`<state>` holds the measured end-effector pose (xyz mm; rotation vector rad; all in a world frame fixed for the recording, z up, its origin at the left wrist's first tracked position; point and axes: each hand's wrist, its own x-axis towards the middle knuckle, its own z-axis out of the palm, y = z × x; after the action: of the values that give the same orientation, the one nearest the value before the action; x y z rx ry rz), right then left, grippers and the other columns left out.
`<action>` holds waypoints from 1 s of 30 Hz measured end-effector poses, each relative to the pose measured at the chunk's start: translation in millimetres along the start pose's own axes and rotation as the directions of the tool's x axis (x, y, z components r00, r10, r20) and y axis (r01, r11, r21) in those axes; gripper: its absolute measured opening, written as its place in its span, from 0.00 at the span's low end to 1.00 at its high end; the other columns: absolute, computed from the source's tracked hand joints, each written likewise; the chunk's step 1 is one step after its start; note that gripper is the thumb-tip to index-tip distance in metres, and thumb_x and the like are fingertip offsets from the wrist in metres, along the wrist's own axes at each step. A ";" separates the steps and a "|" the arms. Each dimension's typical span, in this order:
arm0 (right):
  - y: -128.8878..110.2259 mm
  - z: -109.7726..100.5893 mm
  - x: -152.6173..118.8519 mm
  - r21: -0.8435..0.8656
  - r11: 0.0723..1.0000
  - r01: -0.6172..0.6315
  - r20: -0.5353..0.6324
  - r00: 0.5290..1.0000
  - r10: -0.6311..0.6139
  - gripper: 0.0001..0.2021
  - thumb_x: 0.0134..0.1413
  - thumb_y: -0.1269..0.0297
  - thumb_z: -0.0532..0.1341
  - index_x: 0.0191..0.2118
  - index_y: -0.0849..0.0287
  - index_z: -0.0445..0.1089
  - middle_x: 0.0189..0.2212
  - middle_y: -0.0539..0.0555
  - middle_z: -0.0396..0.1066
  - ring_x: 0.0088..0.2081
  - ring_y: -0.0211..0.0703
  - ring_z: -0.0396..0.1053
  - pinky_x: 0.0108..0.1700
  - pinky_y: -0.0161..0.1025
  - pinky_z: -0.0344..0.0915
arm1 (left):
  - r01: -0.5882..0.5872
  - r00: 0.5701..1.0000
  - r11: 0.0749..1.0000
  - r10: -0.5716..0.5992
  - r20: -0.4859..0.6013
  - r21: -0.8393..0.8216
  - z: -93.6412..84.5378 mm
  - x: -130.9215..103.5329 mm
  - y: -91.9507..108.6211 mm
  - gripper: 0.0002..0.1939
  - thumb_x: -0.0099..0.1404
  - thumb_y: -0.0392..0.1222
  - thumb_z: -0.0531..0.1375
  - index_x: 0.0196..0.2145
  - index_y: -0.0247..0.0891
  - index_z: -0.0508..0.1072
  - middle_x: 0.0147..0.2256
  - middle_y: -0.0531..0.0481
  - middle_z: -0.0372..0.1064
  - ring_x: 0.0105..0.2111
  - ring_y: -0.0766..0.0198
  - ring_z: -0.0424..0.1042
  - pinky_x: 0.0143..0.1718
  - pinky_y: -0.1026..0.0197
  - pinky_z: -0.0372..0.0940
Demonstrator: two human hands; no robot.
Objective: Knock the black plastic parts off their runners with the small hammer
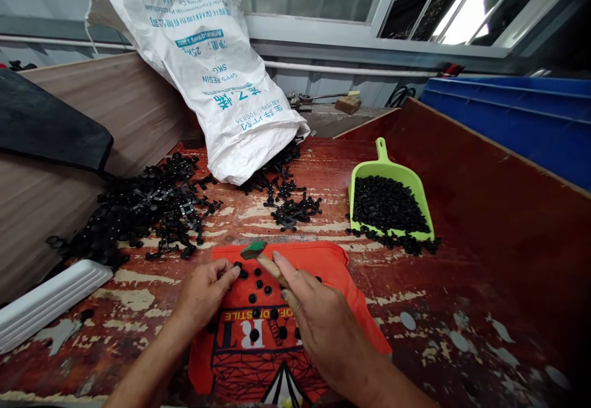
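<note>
My left hand (203, 291) is closed in a pinch at the left side of an orange printed cloth (318, 257), with a small black plastic piece (238, 266) at its fingertips. In my right hand (321, 322) is a wooden stick-like tool (270, 266) with a green end (253, 249); its exact kind is unclear. The green end is just above the cloth, close to my left fingers. Several round black pieces (252, 298) lie scattered over the cloth between and below my hands. My right palm hides part of the stick.
A white woven sack (221, 88) slumps at the back, black parts spilling from its mouth. More branched black parts (157, 205) are heaped left. A green dustpan (382, 165) of round black pieces sits right. Wooden boards (484, 174) flank the worn red tabletop (401, 285).
</note>
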<state>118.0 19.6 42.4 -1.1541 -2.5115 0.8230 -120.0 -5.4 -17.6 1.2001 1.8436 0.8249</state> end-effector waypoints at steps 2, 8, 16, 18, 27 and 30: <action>3.7 6.5 0.9 -0.121 0.992 -0.034 0.061 0.997 0.041 0.30 0.67 0.70 0.48 0.72 0.49 0.47 0.44 0.58 0.76 0.39 0.50 0.76 0.42 0.44 0.72 | -0.005 1.000 1.000 0.005 -0.007 0.030 -0.3 -3.6 2.2 0.21 0.61 0.58 0.57 0.21 0.40 0.67 0.18 0.56 0.61 0.21 0.64 0.60 0.23 0.65 0.53; 6.6 5.3 -1.1 -0.223 0.975 -0.004 0.023 1.000 0.010 0.31 0.67 0.70 0.47 0.73 0.48 0.42 0.43 0.57 0.75 0.37 0.48 0.76 0.37 0.40 0.70 | -0.023 0.998 0.989 0.033 -0.063 0.145 -2.9 -11.3 15.0 0.17 0.62 0.55 0.56 0.23 0.41 0.73 0.20 0.54 0.68 0.24 0.60 0.66 0.27 0.63 0.56; -1.3 0.1 7.1 -0.264 0.964 -0.021 0.130 0.990 0.057 0.30 0.66 0.68 0.52 0.71 0.45 0.48 0.40 0.55 0.77 0.36 0.49 0.76 0.35 0.40 0.69 | -0.005 0.999 0.998 0.007 -0.032 0.070 -1.2 -4.7 7.1 0.17 0.60 0.56 0.57 0.24 0.41 0.73 0.21 0.54 0.70 0.25 0.60 0.67 0.26 0.64 0.57; -3.5 -4.4 8.9 -0.186 0.982 -0.005 0.059 0.998 0.017 0.31 0.67 0.67 0.50 0.72 0.46 0.44 0.45 0.56 0.76 0.39 0.49 0.76 0.40 0.41 0.70 | -0.004 1.000 0.999 0.005 -0.030 0.054 -0.8 -4.3 5.4 0.17 0.60 0.56 0.57 0.24 0.41 0.73 0.21 0.54 0.70 0.25 0.59 0.67 0.26 0.64 0.58; -5.6 -0.9 13.7 -0.257 0.966 -0.027 0.084 0.995 0.050 0.30 0.67 0.67 0.51 0.72 0.45 0.46 0.40 0.56 0.78 0.36 0.48 0.76 0.38 0.39 0.68 | -0.010 1.000 1.000 0.011 -0.017 0.012 -3.4 -2.9 7.2 0.17 0.60 0.55 0.58 0.24 0.41 0.73 0.23 0.53 0.72 0.25 0.59 0.68 0.27 0.63 0.59; -5.6 1.0 14.8 -0.226 0.973 -0.041 0.092 0.994 0.063 0.28 0.67 0.68 0.51 0.70 0.48 0.52 0.38 0.56 0.79 0.35 0.47 0.76 0.38 0.38 0.68 | -0.011 1.000 1.000 0.011 0.000 0.006 -2.7 -2.6 7.1 0.17 0.60 0.56 0.58 0.24 0.40 0.73 0.22 0.53 0.71 0.25 0.59 0.68 0.26 0.63 0.60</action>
<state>104.4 27.5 44.8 -1.2835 -2.7222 0.6354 -118.6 -5.7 -9.8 1.2153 1.8423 0.8264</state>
